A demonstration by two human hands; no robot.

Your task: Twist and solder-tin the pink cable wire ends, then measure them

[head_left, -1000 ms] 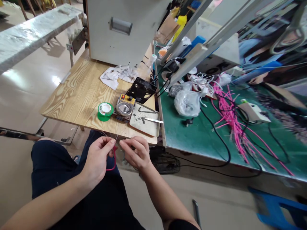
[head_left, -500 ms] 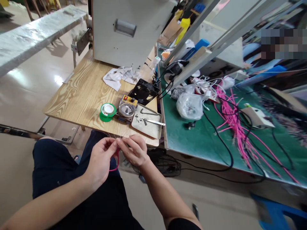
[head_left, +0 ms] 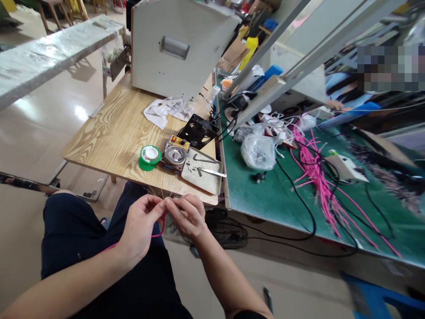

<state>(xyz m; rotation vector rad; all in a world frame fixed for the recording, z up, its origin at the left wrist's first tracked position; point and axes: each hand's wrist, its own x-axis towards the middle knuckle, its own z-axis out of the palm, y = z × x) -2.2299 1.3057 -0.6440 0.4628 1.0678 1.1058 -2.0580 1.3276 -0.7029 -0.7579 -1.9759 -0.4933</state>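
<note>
L hand pinches pink cable, R hand its thin wires, off near edge of table; light, steady grip prob. best.

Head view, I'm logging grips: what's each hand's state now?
Left hand: closed, holding the pink cord.
Right hand: pinched closed; what it holds cannot be told.

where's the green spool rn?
Head view, left of centre: the green spool stands on the wooden table near its front edge, just left of the solder pot, beyond the left hand.
</note>
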